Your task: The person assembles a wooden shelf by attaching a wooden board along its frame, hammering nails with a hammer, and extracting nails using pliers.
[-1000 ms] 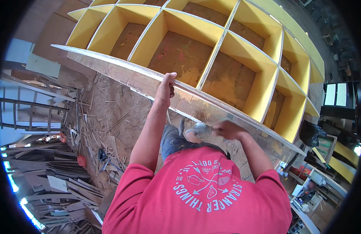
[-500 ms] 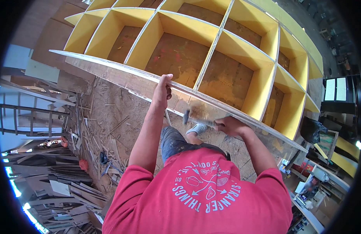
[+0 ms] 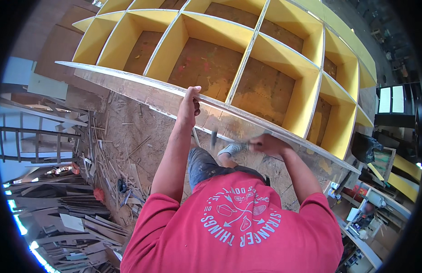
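Note:
A large wooden frame of yellow-painted compartments (image 3: 279, 102) fills the upper view, with a curved bare-wood side panel (image 3: 142, 94) along its near edge. My left hand (image 3: 188, 109) is closed at that edge, its thumb over the top and its fingers curled against the panel's face. Whether a small piece sits in those fingers is hidden. Lower and to the right, my right hand (image 3: 269, 145) is closed around the handle of a hammer. The dark hammer head (image 3: 214, 139) points left, close to the panel's lower edge. Motion blurs the handle.
Wood offcuts (image 3: 83, 204) lie piled at the left, with thin strips (image 3: 133, 175) scattered over the dusty floor (image 3: 129, 118). A cluttered shelf (image 3: 370, 214) stands at the lower right, near a black plastic bag (image 3: 365, 148). Flat boards (image 3: 53, 68) lie at the upper left.
The hammer head has shifted slightly left and down, and my right hand has moved a little left. My left hand stays at the panel's edge.

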### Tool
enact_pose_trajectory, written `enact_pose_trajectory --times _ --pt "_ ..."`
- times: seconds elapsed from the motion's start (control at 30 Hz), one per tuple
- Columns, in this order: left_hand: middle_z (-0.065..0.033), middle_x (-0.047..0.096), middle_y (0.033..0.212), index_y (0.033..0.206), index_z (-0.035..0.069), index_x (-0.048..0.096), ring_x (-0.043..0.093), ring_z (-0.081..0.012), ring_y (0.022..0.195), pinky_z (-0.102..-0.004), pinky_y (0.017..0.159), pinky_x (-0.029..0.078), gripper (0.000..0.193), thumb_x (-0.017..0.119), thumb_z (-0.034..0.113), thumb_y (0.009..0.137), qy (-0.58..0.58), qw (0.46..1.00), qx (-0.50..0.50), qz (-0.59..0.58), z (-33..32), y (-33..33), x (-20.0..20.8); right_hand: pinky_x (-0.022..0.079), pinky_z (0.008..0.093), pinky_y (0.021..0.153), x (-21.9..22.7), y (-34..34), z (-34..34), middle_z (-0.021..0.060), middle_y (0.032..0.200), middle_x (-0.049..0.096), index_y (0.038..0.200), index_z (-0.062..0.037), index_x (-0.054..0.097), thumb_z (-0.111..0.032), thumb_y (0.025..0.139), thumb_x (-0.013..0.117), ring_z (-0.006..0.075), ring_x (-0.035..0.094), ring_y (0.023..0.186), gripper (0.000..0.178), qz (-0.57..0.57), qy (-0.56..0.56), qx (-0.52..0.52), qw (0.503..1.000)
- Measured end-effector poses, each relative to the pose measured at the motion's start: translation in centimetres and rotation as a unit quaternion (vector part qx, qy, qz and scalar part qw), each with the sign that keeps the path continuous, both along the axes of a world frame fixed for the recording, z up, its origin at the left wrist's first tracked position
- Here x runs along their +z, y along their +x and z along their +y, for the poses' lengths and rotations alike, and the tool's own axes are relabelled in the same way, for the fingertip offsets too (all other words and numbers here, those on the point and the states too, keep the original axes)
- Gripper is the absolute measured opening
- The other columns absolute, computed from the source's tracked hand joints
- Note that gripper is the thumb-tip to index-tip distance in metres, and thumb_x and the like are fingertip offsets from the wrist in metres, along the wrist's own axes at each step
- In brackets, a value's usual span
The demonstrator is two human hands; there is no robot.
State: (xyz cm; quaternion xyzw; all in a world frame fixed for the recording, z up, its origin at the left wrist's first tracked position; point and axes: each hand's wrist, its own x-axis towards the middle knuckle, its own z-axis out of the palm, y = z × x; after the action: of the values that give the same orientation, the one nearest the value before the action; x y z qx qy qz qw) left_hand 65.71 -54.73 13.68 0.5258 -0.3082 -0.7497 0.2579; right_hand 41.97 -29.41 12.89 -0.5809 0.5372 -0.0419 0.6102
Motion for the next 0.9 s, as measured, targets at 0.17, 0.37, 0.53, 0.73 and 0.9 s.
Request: enact_pose_trajectory --times 0.17,0.37,0.53,0.73,0.9 --pt "0.0073 0.035 0.059 0.072 0.023 0.042 0.026 -0.0067 0.045 -0.0275 0.045 0.021 0.04 0.073 0.044 0.086 0.003 1.0 -0.003 0.013 -0.5 0.7 -1.3 0.049 0.0417 0.076 1.8 1.4 -0.7 0.0191 0.088 0.069 0.108 -0.0025 0.066 -0.033 0.102 0.063 0.0239 0.061 0.078 0.031 0.029 0.015 -0.051 0.998" --pt "0.0078 0.035 0.059 0.072 0.024 0.041 0.027 -0.0065 0.045 -0.0273 0.045 0.021 0.041 0.073 0.044 0.086 0.005 1.0 -0.004 0.0 -0.1 -0.1 -0.5 0.05 0.0422 0.079 -0.6 -0.5 0.1 0.0199 0.093 0.069 0.11 -0.0048 0.066 -0.035 0.105 0.061 0.0274 0.059 0.077 0.031 0.05 -0.059 -0.164 0.983" --pt "0.0114 0.025 0.059 0.072 0.024 0.044 0.021 -0.0054 0.049 -0.0277 0.049 0.019 0.039 0.075 0.045 0.084 0.004 1.0 0.005 0.008 -0.2 0.3 -0.6 0.049 0.0437 0.077 0.4 2.2 1.7 0.0206 0.09 0.067 0.107 -0.0012 0.063 -0.038 0.105 0.062 0.0303 0.057 0.077 0.036 -0.03 -0.097 -0.044 0.994" --pt "0.0114 0.025 0.058 0.072 0.023 0.044 0.021 -0.0056 0.048 -0.0278 0.049 0.018 0.038 0.074 0.044 0.085 0.004 1.0 0.003 0.008 -0.1 0.0 -0.3 0.05 0.0412 0.08 -0.5 1.2 1.2 0.0193 0.095 0.068 0.114 -0.0016 0.065 -0.035 0.105 0.062 0.0249 0.06 0.082 0.035 0.015 -0.042 -0.032 0.999" --pt "0.0079 0.035 0.059 0.073 0.024 0.04 0.028 -0.0063 0.045 -0.0269 0.045 0.021 0.041 0.073 0.044 0.086 0.003 1.0 -0.008 0.011 -0.3 0.4 -0.6 0.05 0.0461 0.085 0.5 2.6 1.4 0.0225 0.102 0.071 0.111 -0.0042 0.066 -0.033 0.104 0.062 0.0382 0.068 0.095 0.03 0.015 -0.055 -0.042 0.997"
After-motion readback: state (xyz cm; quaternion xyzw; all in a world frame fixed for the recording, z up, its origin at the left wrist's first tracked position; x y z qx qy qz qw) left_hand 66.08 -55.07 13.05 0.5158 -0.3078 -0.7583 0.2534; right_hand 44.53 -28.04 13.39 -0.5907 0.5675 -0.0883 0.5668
